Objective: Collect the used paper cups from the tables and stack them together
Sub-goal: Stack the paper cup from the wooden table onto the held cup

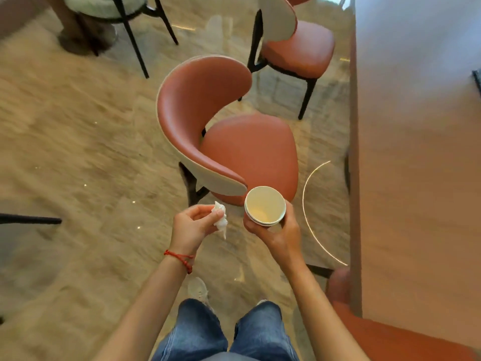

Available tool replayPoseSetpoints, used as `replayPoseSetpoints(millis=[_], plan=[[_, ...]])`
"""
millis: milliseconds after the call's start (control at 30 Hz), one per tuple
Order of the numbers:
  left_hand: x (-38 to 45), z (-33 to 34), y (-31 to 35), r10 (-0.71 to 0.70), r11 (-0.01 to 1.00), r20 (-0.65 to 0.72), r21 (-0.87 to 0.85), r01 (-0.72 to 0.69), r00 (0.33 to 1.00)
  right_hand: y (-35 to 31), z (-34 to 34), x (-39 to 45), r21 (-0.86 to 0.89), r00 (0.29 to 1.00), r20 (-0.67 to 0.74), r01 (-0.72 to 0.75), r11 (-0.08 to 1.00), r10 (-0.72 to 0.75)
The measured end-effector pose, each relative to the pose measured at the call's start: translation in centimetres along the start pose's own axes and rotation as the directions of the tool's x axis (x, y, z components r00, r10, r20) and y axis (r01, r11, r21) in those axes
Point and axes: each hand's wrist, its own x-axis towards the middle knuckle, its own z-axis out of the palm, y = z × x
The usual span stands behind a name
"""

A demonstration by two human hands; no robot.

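My right hand (279, 231) grips a stack of paper cups (265, 206), nested one in another, held upright at waist height. The top cup is white inside with a little pale residue at the bottom. My left hand (194, 226) pinches a crumpled white tissue (220, 220) just left of the cups. Both hands are over the floor, in front of a chair seat.
A terracotta chair (229, 142) with a curved back stands right ahead. A second such chair (294, 45) is beyond it. A long pinkish table (416, 178) runs along the right. Another chair's seat (390, 337) shows at bottom right. Black chair legs (135, 40) stand at top left.
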Motion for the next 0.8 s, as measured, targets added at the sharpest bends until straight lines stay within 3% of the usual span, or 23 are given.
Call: replayPoseSetpoints(millis=[200,433,800], plan=[[3.5,-12.4,2.8,0.014,0.992,-0.199,-0.116,-0.038,0.980,-3.6,12.6,2.4,-0.001,0.977,0.204,0.058,0.998,-0.057],[5.4,-23.3,4.8,0.001,0.962,-0.408,-0.248,-0.112,0.913,-7.2,24.1,3.8,-0.040,0.895,0.439,0.114,0.993,-0.085],[14.1,-32.7,8.2,-0.040,0.934,-0.554,-0.317,-0.167,0.832,-9.1,37.7,12.4,-0.033,0.815,0.570,0.149,0.988,-0.104]])
